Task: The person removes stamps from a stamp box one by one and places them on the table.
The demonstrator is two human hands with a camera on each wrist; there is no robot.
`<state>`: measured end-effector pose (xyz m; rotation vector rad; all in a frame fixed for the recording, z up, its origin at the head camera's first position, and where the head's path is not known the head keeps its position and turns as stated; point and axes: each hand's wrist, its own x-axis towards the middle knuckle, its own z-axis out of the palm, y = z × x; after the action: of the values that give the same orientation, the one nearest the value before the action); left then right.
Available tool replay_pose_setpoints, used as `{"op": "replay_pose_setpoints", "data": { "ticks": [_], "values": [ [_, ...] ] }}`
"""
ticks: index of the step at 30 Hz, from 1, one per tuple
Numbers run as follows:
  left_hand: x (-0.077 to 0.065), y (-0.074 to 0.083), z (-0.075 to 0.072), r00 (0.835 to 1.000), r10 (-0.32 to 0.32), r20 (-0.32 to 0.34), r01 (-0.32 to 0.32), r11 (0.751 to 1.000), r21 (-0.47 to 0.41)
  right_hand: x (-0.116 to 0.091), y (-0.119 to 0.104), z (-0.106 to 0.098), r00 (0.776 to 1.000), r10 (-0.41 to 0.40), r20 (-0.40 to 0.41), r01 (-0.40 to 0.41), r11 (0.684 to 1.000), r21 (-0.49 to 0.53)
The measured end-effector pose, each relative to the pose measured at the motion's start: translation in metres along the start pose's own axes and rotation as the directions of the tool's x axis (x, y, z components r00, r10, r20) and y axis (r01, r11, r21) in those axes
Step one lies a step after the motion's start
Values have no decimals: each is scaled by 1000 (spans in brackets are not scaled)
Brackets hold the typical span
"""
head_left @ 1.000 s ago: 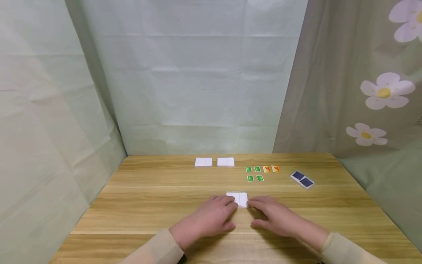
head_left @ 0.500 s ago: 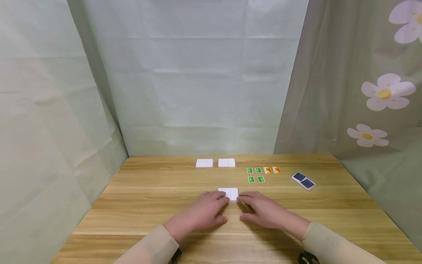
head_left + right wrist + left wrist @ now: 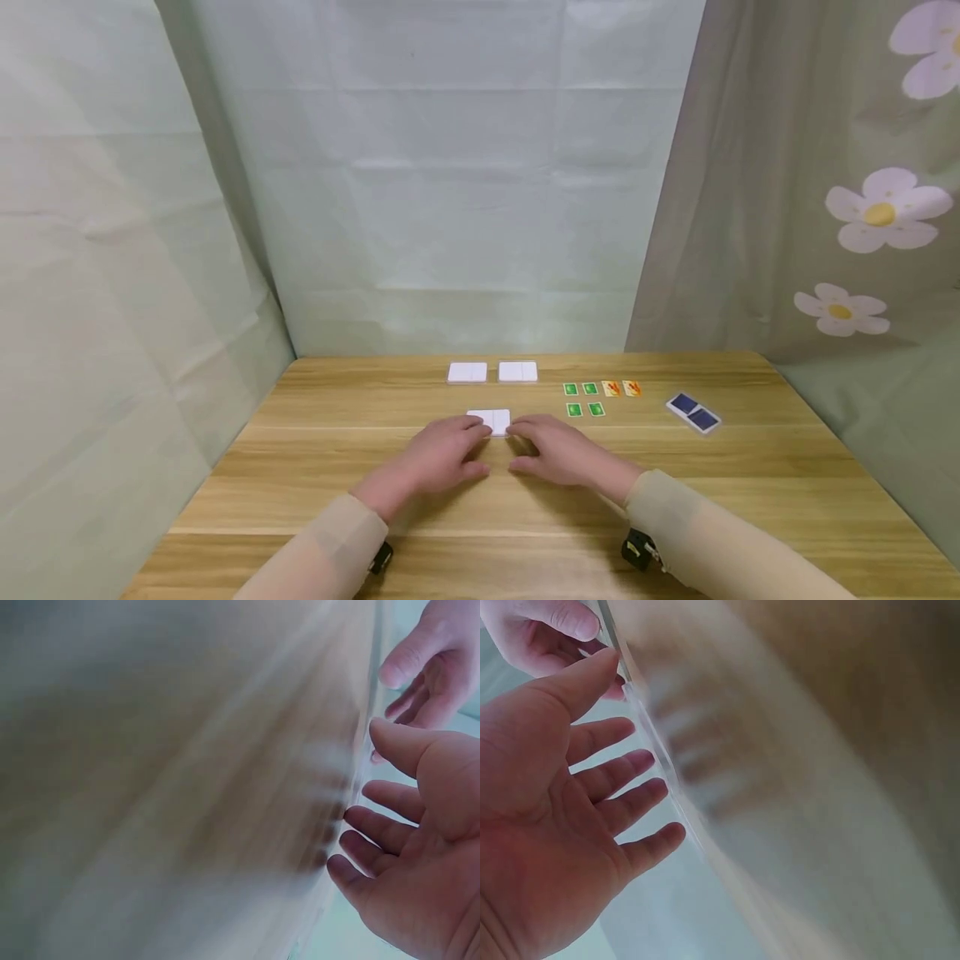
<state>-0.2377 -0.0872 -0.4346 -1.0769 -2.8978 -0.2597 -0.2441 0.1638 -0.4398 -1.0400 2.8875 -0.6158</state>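
A white rectangular card with a clear edge and a dividing line lies flat on the wooden table in the head view. My left hand touches its left side with fingertips, covering part of it. At its right edge the fingertips of my right hand rest. Both palms face down. In the left wrist view, the left hand has its fingers extended and spread close to the tabletop. The right wrist view shows the right hand with fingers also extended, slightly bent.
Two similar white cards lie side by side at the table's back. Right of them are several small green tiles and two orange tiles. A card with two dark blue panels lies slanted farther right. Curtains enclose the table.
The white card has slid left and away from the person, with both hands moving along with it. The other cards and the tiles stay where they were.
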Motion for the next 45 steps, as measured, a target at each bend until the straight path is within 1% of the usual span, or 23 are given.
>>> {"op": "replay_pose_setpoints", "data": {
  "ticks": [4, 10, 15, 18, 24, 28, 34, 37, 39, 45],
  "values": [
    [1, -15, -3, 1000, -17, -7, 17, 1000, -21, 17, -6, 1, 1000, -1, 8, 1, 1000, -13],
    [6, -35, -6, 996, -87, 16, 88, 996, -33, 39, -13, 5, 1000, -15, 6, 15, 999, -31],
    [8, -44, -8, 990, -139, 33, 141, 989, -42, 52, -17, 8, 1000, 0, 3, 0, 1000, -22],
    [9, -45, -9, 988, -149, 34, 151, 987, -51, 57, -15, 10, 1000, 5, -3, -5, 1000, -17],
    [10, -43, -10, 987, -156, 33, 158, 986, -54, 61, -11, 10, 1000, 24, 0, -24, 1000, -3],
    [10, -42, -10, 985, -167, 37, 169, 984, -50, 62, -11, 10, 999, 33, 5, -33, 999, -14],
    [11, -38, -10, 983, -181, 37, 183, 982, -42, 58, -10, 7, 1000, 20, -3, -20, 1000, -16],
    [11, -33, -12, 985, -173, 18, 173, 985, -24, 50, -8, 2, 1000, 25, -15, -25, 999, -24],
    [11, -27, -13, 988, -156, 5, 156, 988, -8, 43, -6, -2, 999, 30, -20, -31, 999, -30],
    [16, 0, -11, 996, -81, -22, 82, 996, 30, 6, 3, -15, 998, 29, -49, -32, 998, -50]
  ]
}}
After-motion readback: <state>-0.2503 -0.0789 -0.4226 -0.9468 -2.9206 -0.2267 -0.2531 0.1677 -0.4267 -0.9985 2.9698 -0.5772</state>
